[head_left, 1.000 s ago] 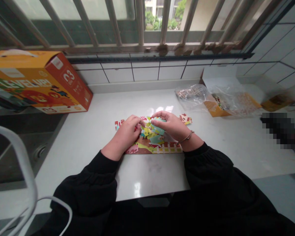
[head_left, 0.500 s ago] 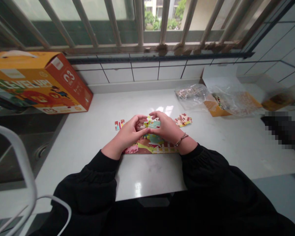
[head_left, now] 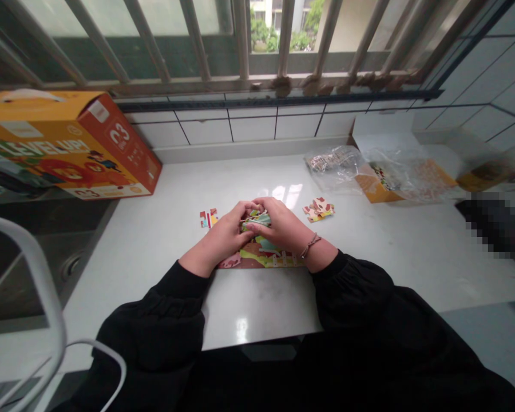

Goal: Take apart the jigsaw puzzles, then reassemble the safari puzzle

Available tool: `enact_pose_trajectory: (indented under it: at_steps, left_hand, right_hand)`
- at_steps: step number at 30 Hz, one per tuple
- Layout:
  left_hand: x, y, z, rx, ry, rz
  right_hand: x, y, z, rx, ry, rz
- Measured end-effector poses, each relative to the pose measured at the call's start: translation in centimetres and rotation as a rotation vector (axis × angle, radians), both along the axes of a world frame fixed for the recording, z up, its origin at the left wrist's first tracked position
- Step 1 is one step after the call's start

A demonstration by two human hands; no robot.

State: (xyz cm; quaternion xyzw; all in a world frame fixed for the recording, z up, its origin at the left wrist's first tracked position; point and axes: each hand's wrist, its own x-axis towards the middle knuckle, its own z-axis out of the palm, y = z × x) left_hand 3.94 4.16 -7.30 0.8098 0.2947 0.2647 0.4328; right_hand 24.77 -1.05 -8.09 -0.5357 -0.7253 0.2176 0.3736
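Both my left hand (head_left: 227,230) and my right hand (head_left: 280,224) curl around a small stack of puzzle pieces (head_left: 260,218), light green on the visible face. My fingertips meet behind the stack and my thumbs come together in front of it. Under my hands lies a partly joined jigsaw puzzle (head_left: 257,257), brown and green with a pink patch and a pale fence along its front edge. My hands and wrists cover much of it. Loose pieces (head_left: 209,218) lie to its left, and a small pile of pieces (head_left: 320,210) lies to its right.
An orange box (head_left: 68,146) stands at the left by the sink (head_left: 26,257). Clear plastic bags (head_left: 337,163) and an open orange-and-white box (head_left: 381,186) lie at the back right. A white tube-like frame (head_left: 47,286) rises at the near left. Window bars (head_left: 244,40) run behind the counter.
My hands have closed more tightly round the pieces, my right hand shifting a little to the left. The stack now looks tilted, and the right-hand pile is more exposed.
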Motion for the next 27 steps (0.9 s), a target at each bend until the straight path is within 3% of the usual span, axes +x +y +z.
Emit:
enact_pose_trajectory:
  at_steps: [4, 8, 13, 20, 24, 27]
  left_hand:
    - [-0.1, -0.1, 0.0, 0.017, 0.043, 0.005]
    - [-0.2, 0.0, -0.1, 0.037, 0.073, 0.019]
    - [0.0, 0.1, -0.2, 0.035, 0.035, 0.025]
    - [0.3, 0.0, -0.8, -0.069, -0.046, 0.016]
    - [0.3, 0.1, -0.7, 0.000, -0.007, 0.045]
    - [0.2, 0.1, -0.4, 0.062, 0.064, 0.047]
  right_hand:
    - [2.6, -0.7, 0.6, 0.027, -0.098, -0.005]
    - [5.0, -1.1, 1.1, -0.091, -0.229, -0.038]
    - [3.6, -0.9, 1.6, -0.152, -0.224, -0.036]
    - [1.8, -1.2, 1.5, -0.153, 0.036, -0.043]
    - [3.0, -1.1, 0.8, -0.081, -0.053, -0.031]
    - [4.0, -1.2, 0.8, -0.118, -0.174, 0.012]
